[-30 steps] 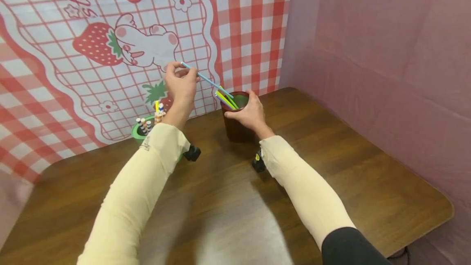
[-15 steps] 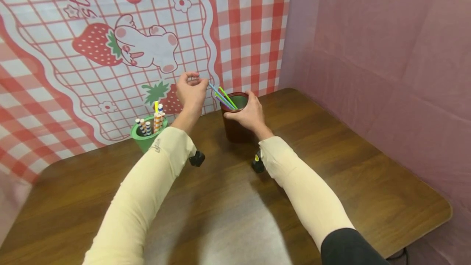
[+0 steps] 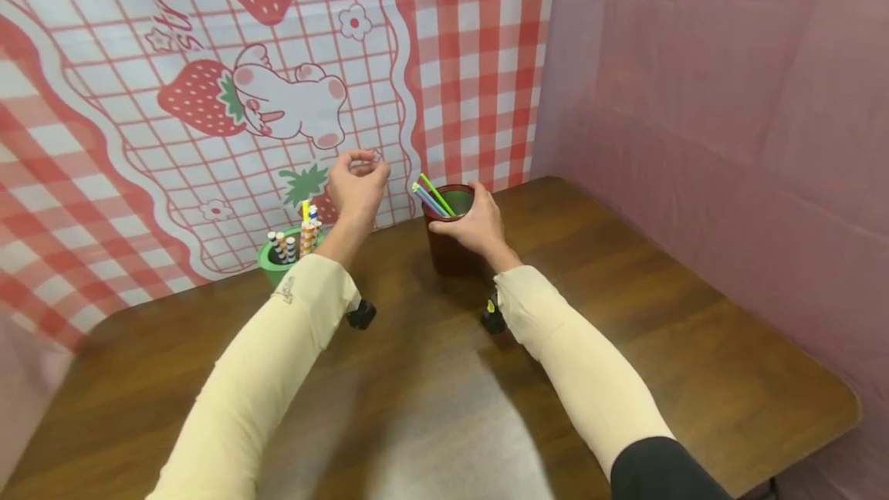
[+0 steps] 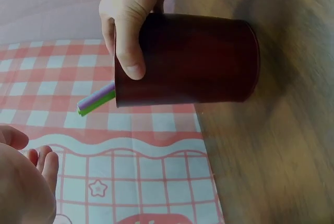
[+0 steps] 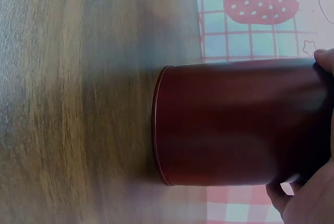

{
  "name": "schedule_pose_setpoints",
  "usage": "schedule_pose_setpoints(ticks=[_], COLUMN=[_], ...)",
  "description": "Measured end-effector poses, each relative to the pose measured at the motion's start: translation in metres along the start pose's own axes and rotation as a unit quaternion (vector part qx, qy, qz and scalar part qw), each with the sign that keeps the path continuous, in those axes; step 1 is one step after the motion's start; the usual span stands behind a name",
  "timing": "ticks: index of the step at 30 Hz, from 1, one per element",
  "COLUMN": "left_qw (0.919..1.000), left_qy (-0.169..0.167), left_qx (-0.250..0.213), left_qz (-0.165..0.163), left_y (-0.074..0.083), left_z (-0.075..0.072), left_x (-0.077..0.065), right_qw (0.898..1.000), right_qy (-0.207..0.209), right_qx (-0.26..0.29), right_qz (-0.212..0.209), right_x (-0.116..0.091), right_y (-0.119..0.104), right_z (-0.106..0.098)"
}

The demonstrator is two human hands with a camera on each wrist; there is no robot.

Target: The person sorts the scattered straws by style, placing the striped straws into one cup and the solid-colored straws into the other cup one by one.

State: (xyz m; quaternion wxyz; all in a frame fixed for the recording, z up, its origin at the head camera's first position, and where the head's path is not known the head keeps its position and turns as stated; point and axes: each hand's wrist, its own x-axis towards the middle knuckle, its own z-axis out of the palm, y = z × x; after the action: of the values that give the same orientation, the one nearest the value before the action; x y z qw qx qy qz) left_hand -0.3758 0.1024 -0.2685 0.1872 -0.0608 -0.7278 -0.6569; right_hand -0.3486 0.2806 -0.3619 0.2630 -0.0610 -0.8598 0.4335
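Note:
A dark red cylindrical container point(image 3: 447, 253) stands upright on the table, also large in the right wrist view point(image 5: 229, 125). My right hand point(image 3: 479, 224) grips it near the rim, thumb on the near side and fingers around the far side. Several thin straws point(image 3: 434, 197), green, blue and purple, lean out over the container's left rim. To the left of them my left hand point(image 3: 357, 190) hovers with nothing held, its fingers loosely bent. The left wrist view shows this hand point(image 4: 26, 182) apart from the straw ends point(image 4: 96, 98).
A green bucket point(image 3: 272, 276) holding several striped paper straws point(image 3: 308, 239) stands at the back left, partly behind my left forearm. The wooden table point(image 3: 625, 307) meets a strawberry-print cloth point(image 3: 208, 238) behind and a pink cloth point(image 3: 694, 99) at the right.
My left hand came toward the container with a light blue straw, let it go among the other straws, then drew back slightly left. The right hand has kept its grip on the container.

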Motion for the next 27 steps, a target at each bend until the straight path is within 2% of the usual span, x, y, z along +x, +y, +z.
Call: schedule_pose_setpoints(ticks=[4, 8, 10, 14, 18, 20, 22, 25, 27], left_qw=[0.9985, 0.9895, 0.9788, 0.9480, 0.9210, 0.9064, 0.8897, 0.8617, 0.8509], left_qy=[-0.039, -0.111, -0.154, -0.226, -0.264, -0.267, -0.258, -0.226, -0.203], left_qx=[0.026, 0.060, 0.091, 0.156, 0.197, 0.218, 0.245, 0.296, 0.324], left_qz=[0.027, 0.070, 0.100, 0.161, 0.207, 0.244, 0.286, 0.345, 0.360], left_y=[0.005, 0.011, 0.012, 0.015, 0.017, 0.017, 0.017, 0.014, 0.011], left_z=[0.002, 0.003, 0.001, -0.007, -0.024, -0.041, -0.065, -0.116, -0.153], left_x=[-0.010, -0.024, -0.030, -0.041, -0.046, -0.046, -0.046, -0.048, -0.053], right_qw=[1.000, 0.999, 0.999, 0.996, 0.990, 0.987, 0.984, 0.978, 0.972], right_qy=[-0.004, -0.022, -0.031, -0.043, -0.047, -0.050, -0.055, -0.076, -0.096], right_qx=[-0.007, -0.025, -0.033, -0.070, -0.124, -0.141, -0.151, -0.158, -0.161], right_qz=[-0.001, 0.000, -0.003, -0.018, -0.039, -0.052, -0.070, -0.111, -0.142], right_x=[-0.003, -0.010, -0.014, -0.020, -0.025, -0.028, -0.029, -0.031, -0.031], right_y=[0.008, 0.014, 0.016, 0.020, 0.023, 0.021, 0.014, -0.006, -0.021], right_z=[-0.016, -0.038, -0.049, -0.072, -0.092, -0.097, -0.094, -0.076, -0.060])
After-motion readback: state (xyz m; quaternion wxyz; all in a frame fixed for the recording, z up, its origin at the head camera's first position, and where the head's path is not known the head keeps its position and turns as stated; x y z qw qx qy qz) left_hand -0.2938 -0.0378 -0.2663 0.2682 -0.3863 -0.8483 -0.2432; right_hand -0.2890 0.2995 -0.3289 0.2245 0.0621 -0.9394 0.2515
